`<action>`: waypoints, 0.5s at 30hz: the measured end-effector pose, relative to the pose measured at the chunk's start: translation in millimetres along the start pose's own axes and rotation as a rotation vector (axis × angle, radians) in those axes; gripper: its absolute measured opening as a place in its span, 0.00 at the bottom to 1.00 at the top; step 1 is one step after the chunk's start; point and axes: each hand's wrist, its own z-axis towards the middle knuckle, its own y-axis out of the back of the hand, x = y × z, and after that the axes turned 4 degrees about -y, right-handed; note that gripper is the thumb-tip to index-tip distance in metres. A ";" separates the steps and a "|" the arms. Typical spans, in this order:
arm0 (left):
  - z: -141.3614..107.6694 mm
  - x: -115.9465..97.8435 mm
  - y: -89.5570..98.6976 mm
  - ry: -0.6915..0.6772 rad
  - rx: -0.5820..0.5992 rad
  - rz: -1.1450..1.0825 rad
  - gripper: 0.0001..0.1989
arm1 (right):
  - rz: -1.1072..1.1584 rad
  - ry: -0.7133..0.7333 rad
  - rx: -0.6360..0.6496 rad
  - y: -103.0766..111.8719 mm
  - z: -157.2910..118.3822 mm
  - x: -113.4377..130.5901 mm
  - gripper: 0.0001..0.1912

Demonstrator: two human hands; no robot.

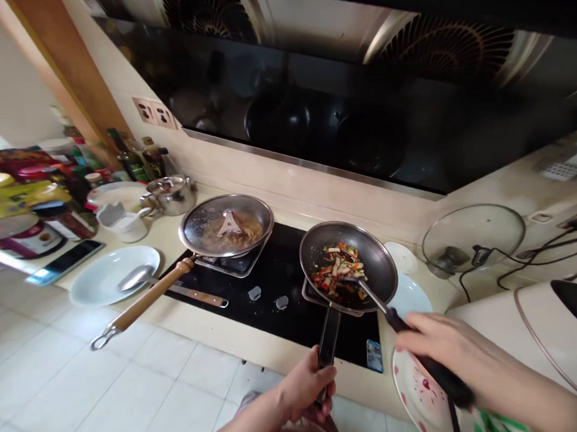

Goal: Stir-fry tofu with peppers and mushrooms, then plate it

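Observation:
My left hand (309, 382) is wrapped round the black handle of a frying pan (376, 262) on the right burner. Chopped food (340, 268) in white, orange, red and green lies in the pan. In my right hand (440, 337) is the black handle of a spatula (375, 297); its metal end reaches into the food, which partly hides it. On the left burner stands a second pan with a wooden handle (150, 300), covered by a glass lid (227, 226) with a tower-shaped knob.
A light-blue plate (87, 285) with a spoon (136, 277), a phone (67, 261), a white cup (124, 222) and several jars crowd the left counter. A patterned plate (406, 386), glass lid (474, 228), cables and white appliance (501, 319) stand right. A range hood (310, 108) hangs above.

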 end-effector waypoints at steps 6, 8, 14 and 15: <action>-4.2 -0.3 -2.4 0.009 -0.025 -0.043 0.26 | 0.279 -0.336 -0.347 22.8 14.9 -76.1 0.11; -6.3 2.2 -1.8 0.013 -0.013 -0.076 0.28 | 0.455 -0.657 -0.451 20.9 16.7 -101.8 0.12; -5.6 8.9 1.3 -0.010 0.018 -0.053 0.31 | 0.910 -0.848 -0.649 -40.8 52.2 -101.1 0.15; -5.0 8.9 1.5 -0.008 0.019 -0.031 0.31 | 0.918 -0.795 -0.611 -43.5 53.3 -94.9 0.15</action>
